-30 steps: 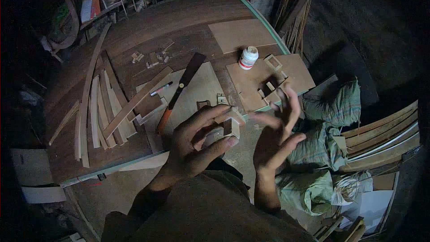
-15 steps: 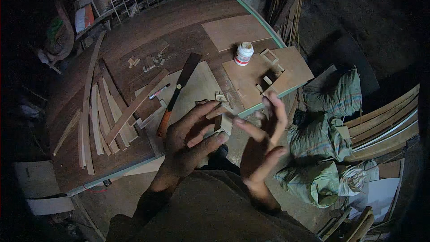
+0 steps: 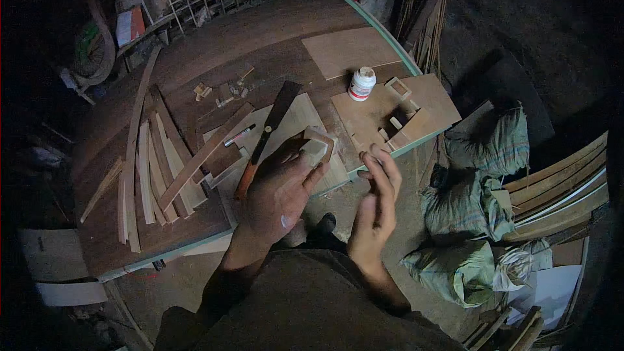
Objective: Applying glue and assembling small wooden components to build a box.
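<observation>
Pale wooden piece (image 3: pixel 315 149), white-and-red bottle (image 3: pixel 361 85), striped green sacks (image 3: pixel 455 207)

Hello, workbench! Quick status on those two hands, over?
Left hand gripping small wooden piece. Right hand apart, half-curled, holding nothing visible. White bottle beyond, seemingly not in the way.

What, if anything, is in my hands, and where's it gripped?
Your left hand holds a small, pale, angular wooden piece by its near end; exact finger contacts are partly hidden. Your right hand shows nothing held.
</observation>
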